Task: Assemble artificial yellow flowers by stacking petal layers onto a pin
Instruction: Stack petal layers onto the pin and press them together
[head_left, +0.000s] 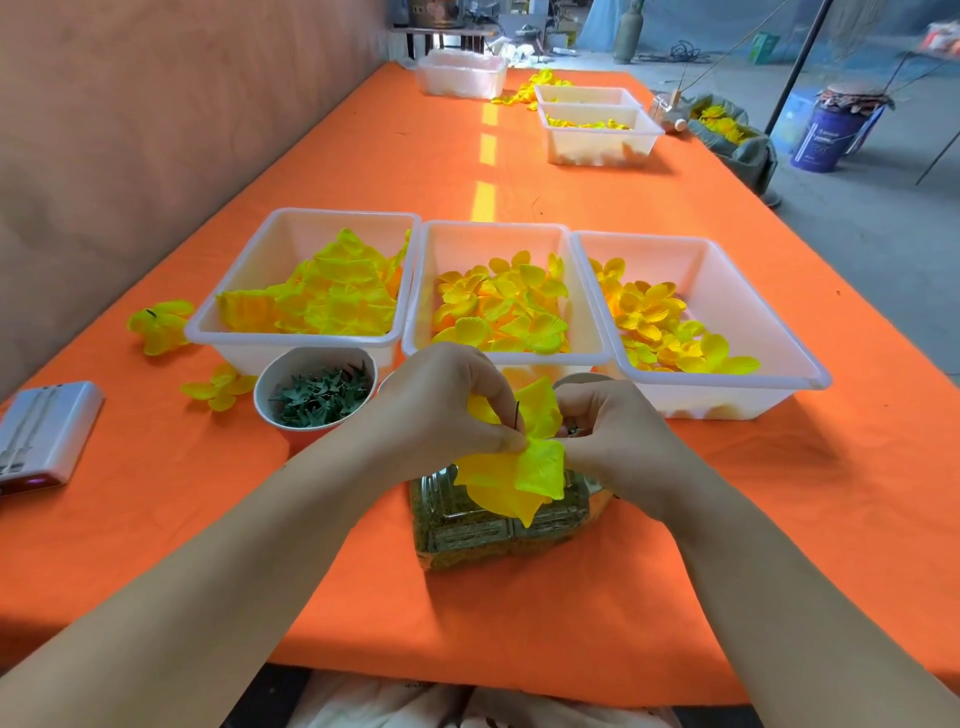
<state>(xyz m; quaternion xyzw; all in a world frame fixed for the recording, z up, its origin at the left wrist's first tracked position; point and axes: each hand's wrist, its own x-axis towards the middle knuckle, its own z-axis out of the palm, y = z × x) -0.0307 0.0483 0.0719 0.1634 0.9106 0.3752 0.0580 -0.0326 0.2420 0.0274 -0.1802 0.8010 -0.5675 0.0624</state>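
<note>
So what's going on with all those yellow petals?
A person is building a fake yellow flower. The left hand and right hand both pinch a yellow petal layer, with a thin dark pin poking up through its middle, above a clear jar. Behind, three white bins hold more petals, and a cup to the left holds small green pieces.

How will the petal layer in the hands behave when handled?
Probably floppy: the petal layer droops and creases below where the left hand and right hand pinch it. Likely very light, since fingertip pinches alone carry it. It looks thin, so it may tear if forced along the pin.
</note>
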